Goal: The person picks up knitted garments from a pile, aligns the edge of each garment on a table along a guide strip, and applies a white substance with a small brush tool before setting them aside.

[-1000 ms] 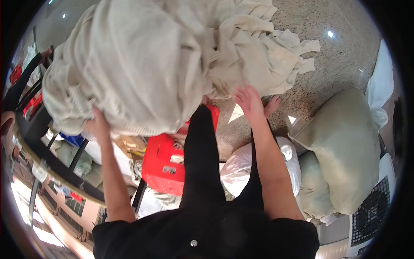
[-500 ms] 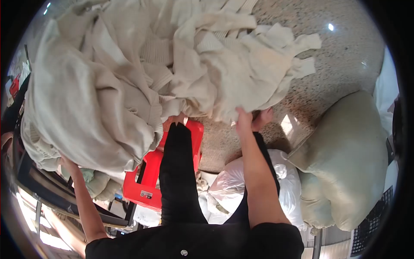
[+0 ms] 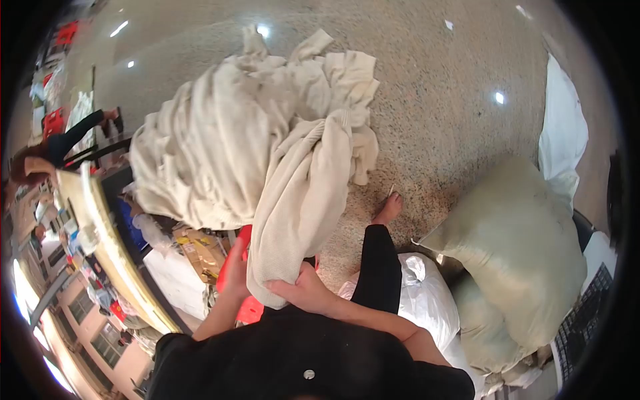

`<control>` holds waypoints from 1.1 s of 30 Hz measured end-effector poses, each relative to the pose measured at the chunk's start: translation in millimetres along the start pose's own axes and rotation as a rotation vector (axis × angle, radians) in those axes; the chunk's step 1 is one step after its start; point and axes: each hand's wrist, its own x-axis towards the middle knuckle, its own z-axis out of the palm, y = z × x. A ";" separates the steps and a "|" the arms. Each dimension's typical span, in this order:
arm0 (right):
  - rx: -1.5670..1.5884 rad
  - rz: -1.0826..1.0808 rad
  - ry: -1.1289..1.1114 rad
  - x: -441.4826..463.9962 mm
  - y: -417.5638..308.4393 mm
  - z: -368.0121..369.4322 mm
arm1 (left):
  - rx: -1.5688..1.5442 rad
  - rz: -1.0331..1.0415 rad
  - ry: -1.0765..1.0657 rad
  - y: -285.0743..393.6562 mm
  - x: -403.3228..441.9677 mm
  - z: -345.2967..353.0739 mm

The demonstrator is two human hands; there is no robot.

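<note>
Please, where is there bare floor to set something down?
Bare floor lies between the cream garment pile and the white bundle. Crowded: lower right, with an olive sack and white plastic bag, and around the held garment.

There are two hands: one left hand [image 3: 235,268] and one right hand [image 3: 308,291]. There is one cream top [image 3: 303,200] at the hands. There is one big heap of cream clothes [image 3: 207,147], but the clothes in it are too mixed up to count. I count two big green sacks [image 3: 520,240] and at least two white bags [image 3: 423,297]. There is at least one cardboard box [image 3: 203,255] and at least one red stool [image 3: 249,311], partly hidden. There is one long worktop [image 3: 115,248]. One bare foot [image 3: 389,209] shows. One black shirt [image 3: 267,357] has one round button [image 3: 309,375] showing. At least one other person [image 3: 73,138] is there.
</note>
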 end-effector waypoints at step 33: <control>-1.664 0.074 -0.536 136.8 21.9 89.5 | -0.325 0.494 0.729 65.1 -48.5 -233.2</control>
